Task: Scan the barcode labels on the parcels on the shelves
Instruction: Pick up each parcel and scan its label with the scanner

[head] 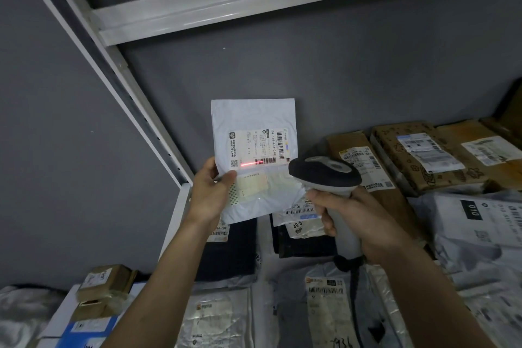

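Head view: scan in progress, white mailer held upright above the shelf, in front of the grey back wall. Left hand at the mailer's lower left corner, thumb across the front face, remaining fingers hidden behind, so a pinch through the bag. Right hand wrapped round the scanner handle, fingers curled tight, index finger at the front near the trigger; scanner head just right of and nearer than the mailer, not touching it. Red beam lying on the lower barcode of the label, its left end spilling past the bars.

For a clean read: beam shifted right to span every bar, mailer pulled flat against wrinkles and glare, thumb kept below the label, scanner tilted slightly off square. Risk, as a judgement: capture of the second barcode further right on the same label.

Other parcels: brown boxes far right, grey bags near right, dark packets lying beneath the mailer.
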